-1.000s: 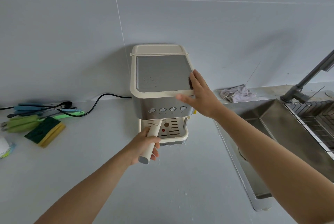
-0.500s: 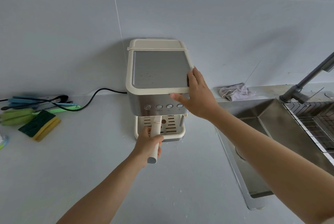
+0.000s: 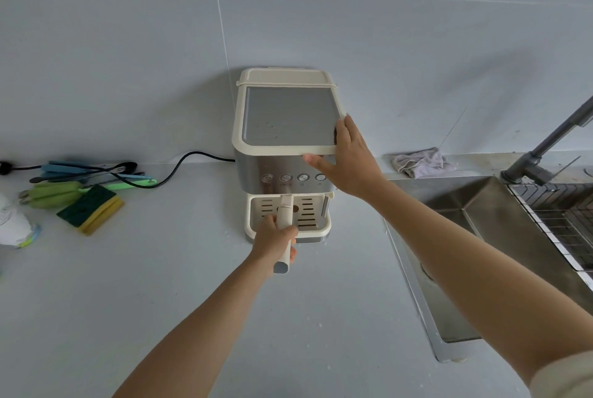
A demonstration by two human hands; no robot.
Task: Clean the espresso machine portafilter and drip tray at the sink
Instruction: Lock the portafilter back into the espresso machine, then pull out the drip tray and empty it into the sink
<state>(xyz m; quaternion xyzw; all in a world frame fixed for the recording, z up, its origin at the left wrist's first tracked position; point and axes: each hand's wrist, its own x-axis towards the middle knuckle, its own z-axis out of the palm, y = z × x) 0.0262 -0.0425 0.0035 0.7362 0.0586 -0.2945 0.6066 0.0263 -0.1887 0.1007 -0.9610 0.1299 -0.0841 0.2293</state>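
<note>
The cream portafilter (image 3: 284, 213) juts forward from under the espresso machine (image 3: 288, 115), its handle gripped by the left hand (image 3: 272, 245). Just behind that hand, the cream slotted drip tray (image 3: 309, 216) sits in the machine's base. The right hand (image 3: 349, 160) rests on the machine's top front corner. The steel sink (image 3: 481, 205) lies to its right.
</note>
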